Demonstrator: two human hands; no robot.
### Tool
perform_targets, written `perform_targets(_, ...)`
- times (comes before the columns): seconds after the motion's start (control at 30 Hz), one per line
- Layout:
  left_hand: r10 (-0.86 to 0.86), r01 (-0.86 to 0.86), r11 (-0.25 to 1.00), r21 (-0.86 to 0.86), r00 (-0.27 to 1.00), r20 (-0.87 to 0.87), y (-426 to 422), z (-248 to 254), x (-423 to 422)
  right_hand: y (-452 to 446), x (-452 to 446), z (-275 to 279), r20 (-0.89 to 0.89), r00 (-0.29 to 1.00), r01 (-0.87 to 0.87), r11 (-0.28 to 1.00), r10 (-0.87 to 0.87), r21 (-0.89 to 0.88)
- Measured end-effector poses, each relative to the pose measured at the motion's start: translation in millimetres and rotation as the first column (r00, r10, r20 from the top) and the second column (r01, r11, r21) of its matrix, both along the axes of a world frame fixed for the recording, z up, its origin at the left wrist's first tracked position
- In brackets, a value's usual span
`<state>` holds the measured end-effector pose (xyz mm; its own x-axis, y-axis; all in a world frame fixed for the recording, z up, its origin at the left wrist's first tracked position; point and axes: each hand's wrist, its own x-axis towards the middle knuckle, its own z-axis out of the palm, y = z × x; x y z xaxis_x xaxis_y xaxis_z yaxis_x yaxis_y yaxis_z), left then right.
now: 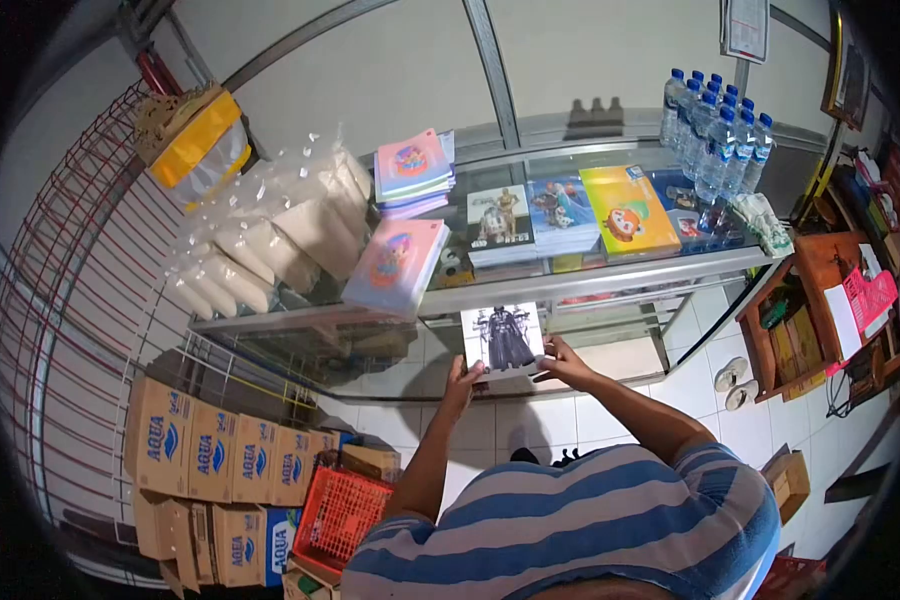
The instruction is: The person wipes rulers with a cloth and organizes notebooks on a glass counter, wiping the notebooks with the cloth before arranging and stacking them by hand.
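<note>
Between my two hands is a white-covered notebook showing a dark caped figure, held just in front of the glass counter's front edge. My left hand grips its lower left corner. Its lower right corner is gripped by my right hand. Whether it is one notebook or a small stack, I cannot tell. On the counter beyond lie stacked notebooks with a robot cover, blue-covered notebooks and a yellow-and-green notebook stack. Pink-covered notebooks sit to the left, with another pink stack behind.
Clear bags of white contents crowd the counter's left end. Several water bottles stand at the right. Cardboard boxes and a red plastic basket are at lower left. A wooden cabinet stands right, near sandals.
</note>
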<state>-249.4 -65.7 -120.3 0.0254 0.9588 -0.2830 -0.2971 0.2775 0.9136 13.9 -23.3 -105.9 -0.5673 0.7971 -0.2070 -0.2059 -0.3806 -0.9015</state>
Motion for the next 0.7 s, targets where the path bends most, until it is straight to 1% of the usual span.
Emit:
perform_targets(0.07, -0.021, 0.023, 0.995, 0.098, 1.0, -0.022, 27.0, 3.5, -6.8, 9.4, -16.3, -1.8, -0.058, 0.988, 0.147, 0.984, -0.142, 0.098)
perform_targets(0.13, -0.036, 0.043, 0.982, 0.185, 0.998, -0.041, 47.9, 4.1, -13.8, 18.5, -31.3, -5.5, -0.124, 0.955, 0.289, 0.941, -0.27, 0.177)
perform_targets(0.17, -0.042, 0.05, 0.981, 0.187, 0.998, -0.042, 54.0, 8.6, -16.6, 25.9, -37.8, -7.9, -0.125, 0.953, 0.295, 0.939, -0.276, 0.178)
perform_targets(0.3, 0.08, 0.06, 0.908, 0.414, 0.946, -0.314, 98.3, 27.8, -15.4, 56.5, -61.6, -16.3, -0.138, 0.863, 0.505, 0.842, -0.486, 0.19)
perform_targets(0.33, 0.119, 0.075, 0.881, 0.467, 0.921, -0.371, 109.2, 31.1, -12.4, 63.1, -66.0, -17.1, -0.138, 0.858, 0.514, 0.836, -0.495, 0.192)
perform_targets(0.43, 0.253, 0.136, 0.78, 0.611, 0.825, -0.505, 135.8, 39.1, -7.7, 81.3, -76.7, -18.9, -0.008, 0.746, 0.611, 0.679, -0.666, 0.406)
perform_targets(0.47, 0.301, 0.161, 0.741, 0.651, 0.787, -0.538, 141.7, 40.9, -7.0, 86.6, -79.9, -19.8, 0.029, 0.694, 0.624, 0.62, -0.72, 0.476)
perform_targets(0.5, 0.35, 0.19, 0.702, 0.686, 0.747, -0.565, 151.5, 45.2, 0.6, 90.4, -83.6, -11.7, 0.032, 0.686, 0.629, 0.615, -0.727, 0.475)
perform_targets(0.57, 0.447, 0.253, 0.624, 0.739, 0.66, -0.603, 175.1, 53.7, 6.9, 98.9, -88.8, 10.2, 0.065, 0.504, 0.593, 0.4, -0.861, 0.699)
perform_targets(0.63, 0.545, 0.318, 0.544, 0.776, 0.57, -0.615, 180.8, 52.6, 6.3, 111.5, -93.2, 29.9, 0.043, 0.303, 0.45, 0.182, -0.952, 0.874)
perform_targets(0.67, 0.537, 0.317, 0.545, 0.776, 0.579, -0.614, 189.2, 47.4, 6.3, 122.9, -94.5, 30.3, 0.05, 0.295, 0.446, 0.183, -0.954, 0.876)
perform_targets(0.7, 0.444, 0.262, 0.601, 0.755, 0.676, -0.588, 199.1, 40.6, 5.5, 136.1, -95.6, 27.6, 0.029, 0.265, 0.401, 0.137, -0.964, 0.906)
